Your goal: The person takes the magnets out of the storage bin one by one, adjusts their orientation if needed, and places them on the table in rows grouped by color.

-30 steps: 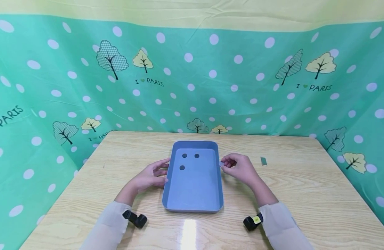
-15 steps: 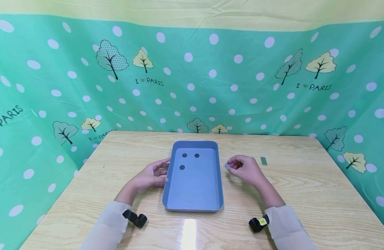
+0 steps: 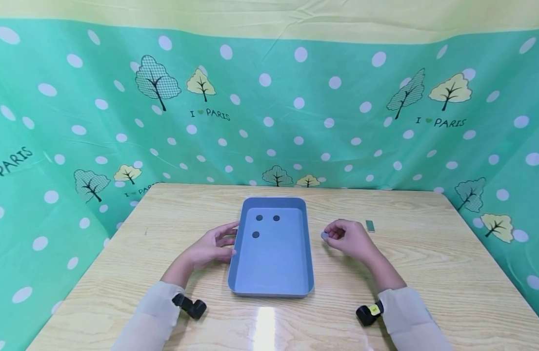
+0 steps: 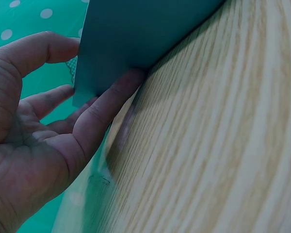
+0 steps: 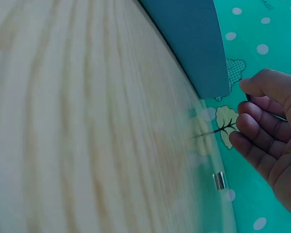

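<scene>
A blue-grey rectangular tray [image 3: 273, 270] stands mid-table in the head view. Three dark round discs [image 3: 276, 218] lie inside it toward the far end. My left hand [image 3: 213, 246] rests against the tray's left outer wall, fingers spread and fairly straight; in the left wrist view the fingertips [image 4: 131, 77] touch that wall. To the right of the tray, apart from it, my right hand [image 3: 350, 239] pinches a small grey disc [image 3: 325, 235] between thumb and fingers. Only a dark sliver of that disc [image 5: 247, 97] shows in the right wrist view.
A small shiny rectangular piece [image 3: 370, 226] lies on the wooden table [image 3: 427, 273] beyond the right hand. A green dotted curtain [image 3: 269, 112] hangs behind and at both sides.
My right hand has moved right, away from the tray's right rim, keeping the small disc pinched. The left hand, the tray and the discs inside it have stayed put.
</scene>
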`<move>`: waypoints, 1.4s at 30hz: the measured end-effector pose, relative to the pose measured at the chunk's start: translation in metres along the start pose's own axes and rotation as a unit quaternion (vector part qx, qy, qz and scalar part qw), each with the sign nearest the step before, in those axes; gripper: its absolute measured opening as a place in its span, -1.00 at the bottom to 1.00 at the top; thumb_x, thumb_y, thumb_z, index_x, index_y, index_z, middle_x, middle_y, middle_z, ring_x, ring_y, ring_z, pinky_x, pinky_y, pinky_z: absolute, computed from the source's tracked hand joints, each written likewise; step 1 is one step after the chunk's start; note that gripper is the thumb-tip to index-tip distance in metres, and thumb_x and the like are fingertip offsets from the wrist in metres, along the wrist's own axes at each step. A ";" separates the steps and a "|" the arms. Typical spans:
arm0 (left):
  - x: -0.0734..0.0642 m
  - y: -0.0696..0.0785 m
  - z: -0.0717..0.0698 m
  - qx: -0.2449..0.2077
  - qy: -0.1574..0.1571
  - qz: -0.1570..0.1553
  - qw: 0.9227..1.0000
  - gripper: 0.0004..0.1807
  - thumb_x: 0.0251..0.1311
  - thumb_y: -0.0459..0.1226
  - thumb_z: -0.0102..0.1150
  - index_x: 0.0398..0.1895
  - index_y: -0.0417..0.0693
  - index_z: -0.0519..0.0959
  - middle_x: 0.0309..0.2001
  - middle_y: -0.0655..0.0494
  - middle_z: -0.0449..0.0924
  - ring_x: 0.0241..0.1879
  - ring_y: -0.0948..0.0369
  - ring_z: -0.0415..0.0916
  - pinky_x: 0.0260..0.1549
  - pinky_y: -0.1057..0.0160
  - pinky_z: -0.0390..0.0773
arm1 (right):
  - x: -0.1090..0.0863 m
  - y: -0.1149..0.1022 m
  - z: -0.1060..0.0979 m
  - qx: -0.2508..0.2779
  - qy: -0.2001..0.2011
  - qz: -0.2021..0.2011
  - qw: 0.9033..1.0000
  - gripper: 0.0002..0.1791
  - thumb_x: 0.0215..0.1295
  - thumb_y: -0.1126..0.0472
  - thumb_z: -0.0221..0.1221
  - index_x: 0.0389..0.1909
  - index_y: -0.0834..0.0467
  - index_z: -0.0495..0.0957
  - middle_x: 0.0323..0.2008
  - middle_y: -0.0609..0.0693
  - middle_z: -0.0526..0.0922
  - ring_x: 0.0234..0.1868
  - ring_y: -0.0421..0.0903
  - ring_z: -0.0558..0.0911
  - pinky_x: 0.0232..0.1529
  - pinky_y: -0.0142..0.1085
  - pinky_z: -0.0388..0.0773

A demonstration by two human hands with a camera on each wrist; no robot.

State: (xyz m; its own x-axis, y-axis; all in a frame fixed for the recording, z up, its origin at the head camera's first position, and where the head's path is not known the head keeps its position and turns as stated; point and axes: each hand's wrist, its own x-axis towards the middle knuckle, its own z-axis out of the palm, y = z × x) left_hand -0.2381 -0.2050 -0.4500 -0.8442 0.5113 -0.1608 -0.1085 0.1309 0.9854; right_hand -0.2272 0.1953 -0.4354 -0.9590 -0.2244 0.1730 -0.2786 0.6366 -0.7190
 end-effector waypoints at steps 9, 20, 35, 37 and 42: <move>0.000 0.001 0.000 0.010 0.004 -0.001 1.000 -0.07 0.10 -0.48 0.22 0.54 -0.09 0.02 0.43 -0.25 0.11 0.36 -0.20 0.18 0.07 0.03 0.56 | 0.003 0.013 -0.002 -0.005 -0.029 0.010 1.000 -0.90 0.12 0.37 0.33 -0.32 0.22 0.66 -0.43 -0.05 0.60 -0.37 -0.13 0.55 -0.36 -0.36 0.57; -0.001 0.002 0.001 0.005 0.000 0.004 1.000 -0.07 0.10 -0.52 0.20 0.54 -0.14 0.00 0.42 -0.30 0.10 0.35 -0.21 0.19 0.03 0.00 0.59 | 0.005 0.022 -0.004 -0.024 -0.060 0.023 0.998 -0.94 0.13 0.35 0.34 -0.38 0.21 0.65 -0.48 -0.06 0.56 -0.41 -0.13 0.51 -0.43 -0.35 0.52; -0.002 0.003 0.002 0.001 -0.002 0.004 1.000 -0.06 0.10 -0.51 0.22 0.54 -0.12 0.00 0.43 -0.28 0.09 0.35 -0.22 0.17 0.02 -0.01 0.59 | 0.004 0.024 -0.004 -0.027 -0.065 0.019 0.997 -0.85 0.06 0.36 0.37 -0.33 0.22 0.64 -0.44 -0.06 0.56 -0.39 -0.13 0.49 -0.40 -0.34 0.51; -0.002 0.003 0.002 0.001 -0.001 0.003 1.000 -0.06 0.09 -0.51 0.22 0.54 -0.12 0.00 0.43 -0.28 0.10 0.35 -0.21 0.17 0.03 -0.01 0.58 | 0.003 0.024 -0.004 -0.016 -0.056 0.017 0.998 -0.84 0.08 0.35 0.37 -0.30 0.23 0.64 -0.42 -0.05 0.57 -0.38 -0.12 0.51 -0.40 -0.34 0.52; -0.002 0.003 0.002 0.002 0.000 0.005 1.000 -0.06 0.09 -0.51 0.22 0.54 -0.12 0.00 0.43 -0.28 0.10 0.36 -0.22 0.16 0.04 0.00 0.58 | 0.002 0.024 -0.005 0.009 -0.039 0.021 0.999 -0.81 0.11 0.30 0.37 -0.25 0.23 0.64 -0.39 -0.04 0.60 -0.35 -0.11 0.53 -0.37 -0.34 0.55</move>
State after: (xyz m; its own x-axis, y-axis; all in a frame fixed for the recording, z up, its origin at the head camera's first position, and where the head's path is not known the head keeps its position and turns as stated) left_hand -0.2357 -0.2037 -0.4470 -0.8451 0.5126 -0.1520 -0.0989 0.1294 0.9866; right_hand -0.2360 0.2139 -0.4485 -0.9626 -0.2553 0.0902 -0.2371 0.6337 -0.7363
